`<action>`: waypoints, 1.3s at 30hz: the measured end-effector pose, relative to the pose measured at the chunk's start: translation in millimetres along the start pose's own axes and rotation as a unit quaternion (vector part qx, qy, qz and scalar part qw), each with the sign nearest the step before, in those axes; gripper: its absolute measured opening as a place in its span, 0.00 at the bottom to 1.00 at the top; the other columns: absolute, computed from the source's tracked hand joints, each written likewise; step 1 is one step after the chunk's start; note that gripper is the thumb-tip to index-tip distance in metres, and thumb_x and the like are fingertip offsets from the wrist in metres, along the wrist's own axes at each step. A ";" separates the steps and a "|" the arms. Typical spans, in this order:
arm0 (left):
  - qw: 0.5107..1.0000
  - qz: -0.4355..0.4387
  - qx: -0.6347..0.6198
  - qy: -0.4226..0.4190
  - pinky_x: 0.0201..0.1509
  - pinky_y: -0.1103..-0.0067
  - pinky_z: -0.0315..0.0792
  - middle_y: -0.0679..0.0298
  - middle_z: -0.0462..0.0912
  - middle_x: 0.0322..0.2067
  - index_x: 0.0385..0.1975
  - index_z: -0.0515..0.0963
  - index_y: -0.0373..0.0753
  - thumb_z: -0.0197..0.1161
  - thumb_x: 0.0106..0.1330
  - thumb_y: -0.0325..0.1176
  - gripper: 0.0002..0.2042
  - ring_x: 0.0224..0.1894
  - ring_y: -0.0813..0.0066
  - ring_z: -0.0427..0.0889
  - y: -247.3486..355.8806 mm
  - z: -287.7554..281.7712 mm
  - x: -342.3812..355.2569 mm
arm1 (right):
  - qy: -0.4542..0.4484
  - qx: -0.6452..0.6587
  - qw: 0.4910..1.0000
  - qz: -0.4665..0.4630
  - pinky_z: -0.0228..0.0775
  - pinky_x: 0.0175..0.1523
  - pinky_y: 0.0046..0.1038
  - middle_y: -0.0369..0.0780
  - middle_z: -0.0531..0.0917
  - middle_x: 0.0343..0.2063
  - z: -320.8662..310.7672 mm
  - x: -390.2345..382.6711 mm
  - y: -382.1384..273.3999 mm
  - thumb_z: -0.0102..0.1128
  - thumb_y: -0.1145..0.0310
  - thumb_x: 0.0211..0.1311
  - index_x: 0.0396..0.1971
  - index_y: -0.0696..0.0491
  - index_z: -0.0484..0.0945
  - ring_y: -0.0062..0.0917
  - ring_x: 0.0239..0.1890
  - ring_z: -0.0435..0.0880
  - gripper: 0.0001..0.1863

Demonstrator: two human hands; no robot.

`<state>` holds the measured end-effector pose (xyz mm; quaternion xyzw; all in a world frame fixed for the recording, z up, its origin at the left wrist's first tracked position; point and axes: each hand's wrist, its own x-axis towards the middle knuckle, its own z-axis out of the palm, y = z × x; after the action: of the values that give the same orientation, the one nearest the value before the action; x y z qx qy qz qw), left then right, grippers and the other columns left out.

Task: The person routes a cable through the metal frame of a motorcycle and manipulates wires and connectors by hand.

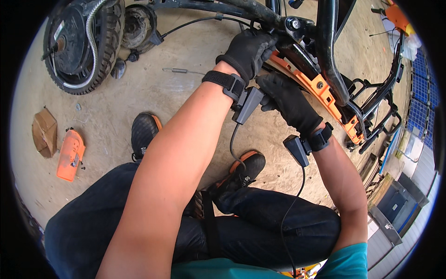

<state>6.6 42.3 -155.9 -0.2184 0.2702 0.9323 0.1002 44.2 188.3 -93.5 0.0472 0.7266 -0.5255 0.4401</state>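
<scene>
My left hand, in a black glove, reaches up to a black tubular vehicle frame at the top. Its fingers are bent in against the underside of the frame, and whatever lies between them is hidden. Lower and to the right is my right hand, also gloved, beside an orange plastic side strip fixed along the frame. Its fingers point left, slightly bent and apart from the thumb, with nothing visible between them. A black cable runs from the frame to a hub part on the left.
A knobbly-tyred wheel lies at the upper left. A thin spring rests on the concrete floor below the cable. Farther left are a cardboard piece and an orange plastic part. Blue crates stand at the right edge.
</scene>
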 end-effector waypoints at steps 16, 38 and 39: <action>0.958 0.134 0.252 0.020 0.34 0.85 0.74 0.63 0.80 0.29 0.38 0.79 0.37 0.60 0.63 0.28 0.07 0.31 0.78 0.78 -9.0 11.2 -14.5 | -0.010 -0.093 0.994 -0.048 0.70 0.39 0.20 0.32 0.79 0.33 -1.4 3.5 11.8 0.54 0.59 0.65 0.41 0.53 0.77 0.15 0.34 0.76 0.13; 0.564 0.183 0.804 -0.048 0.44 0.64 0.76 0.47 0.81 0.36 0.35 0.78 0.38 0.61 0.56 0.27 0.08 0.42 0.49 0.80 21.0 20.8 2.1 | -0.072 0.032 0.993 -0.089 0.81 0.39 0.25 0.38 0.81 0.36 8.1 -1.0 11.3 0.54 0.69 0.63 0.44 0.56 0.74 0.21 0.38 0.83 0.12; 0.538 0.225 0.810 -0.059 0.41 0.68 0.77 0.51 0.81 0.30 0.35 0.77 0.38 0.61 0.57 0.29 0.07 0.35 0.55 0.82 18.4 15.9 1.2 | -0.068 0.043 0.994 -0.072 0.80 0.39 0.24 0.37 0.81 0.35 8.0 -1.7 12.7 0.54 0.66 0.64 0.44 0.56 0.74 0.21 0.37 0.82 0.12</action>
<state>-5.7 35.8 -135.9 0.0794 0.9441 0.3178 0.0375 56.7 188.1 -101.9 -0.0218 0.6731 -0.5885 0.4472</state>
